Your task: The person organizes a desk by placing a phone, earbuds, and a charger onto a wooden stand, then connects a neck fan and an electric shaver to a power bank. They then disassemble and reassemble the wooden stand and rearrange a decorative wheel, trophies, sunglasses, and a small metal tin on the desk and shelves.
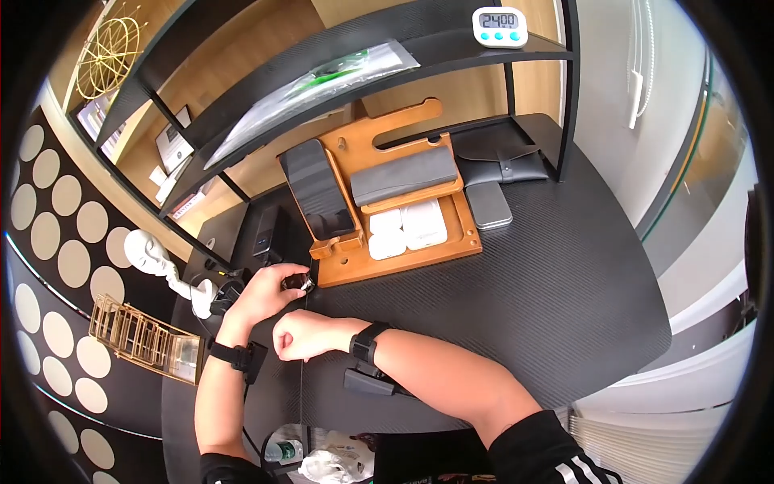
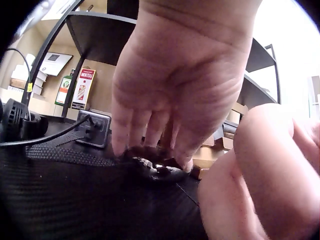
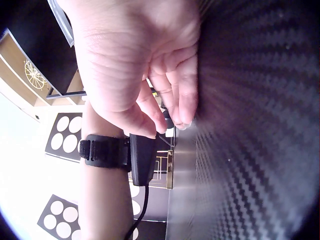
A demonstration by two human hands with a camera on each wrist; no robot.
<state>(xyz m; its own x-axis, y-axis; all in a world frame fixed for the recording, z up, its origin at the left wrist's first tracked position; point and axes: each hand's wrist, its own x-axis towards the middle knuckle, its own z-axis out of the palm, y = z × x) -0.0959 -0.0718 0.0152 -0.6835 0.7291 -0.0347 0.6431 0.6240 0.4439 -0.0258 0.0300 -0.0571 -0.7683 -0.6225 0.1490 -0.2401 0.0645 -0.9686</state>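
My left hand [image 1: 262, 294] reaches down to the desktop near the left front corner of a wooden stand [image 1: 403, 262]. Its thumb and fingertips pinch a small dark thing with shiny silvery parts, which looks like a wristwatch [image 1: 298, 282]. The left wrist view shows the watch [image 2: 162, 172] low over the black surface, partly hidden by the fingers. My right hand [image 1: 306, 335] rests close by on the near side, fingers loosely curled. In the right wrist view the right hand [image 3: 140, 65] shows nothing between thumb and fingers.
On the stand are a phone [image 1: 318, 189], a grey case [image 1: 403, 175] and white cases [image 1: 423, 223]. A grey tin [image 1: 488, 206] and a black pouch [image 1: 508, 165] lie to the right. Left are a white head figure [image 1: 165, 262] and a black box [image 1: 268, 232]. A shelf [image 1: 451, 63] spans the back.
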